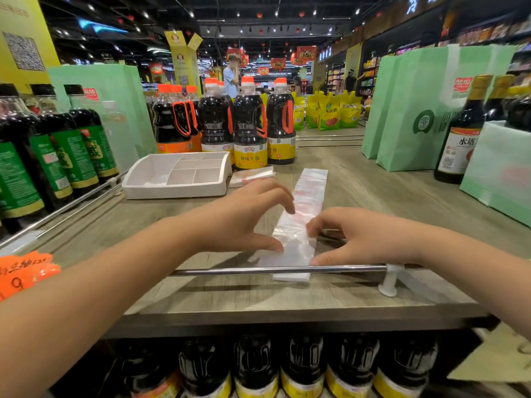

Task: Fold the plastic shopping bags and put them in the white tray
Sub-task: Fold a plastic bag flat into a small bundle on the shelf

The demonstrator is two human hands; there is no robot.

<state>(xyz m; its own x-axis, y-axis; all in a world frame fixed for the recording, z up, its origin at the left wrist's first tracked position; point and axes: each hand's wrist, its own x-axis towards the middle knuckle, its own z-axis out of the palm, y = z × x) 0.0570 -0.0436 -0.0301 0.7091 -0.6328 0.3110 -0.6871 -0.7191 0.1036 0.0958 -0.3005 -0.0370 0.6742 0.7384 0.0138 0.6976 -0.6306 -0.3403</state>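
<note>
Plastic bag [309,193], folded to a long narrow strip of thin, glossy clear film, lies flat on the wood-grain surface [388,196], its near end under a metal rail [230,272]. Left hand [244,214] arches over it, fingers spread and half bent, thumb tip on its left edge. Right hand [362,237] has bent fingertips on its right edge; pinching or just pressing, cannot tell. White tray [172,191], hard plastic with compartments, sits behind left.
</note>
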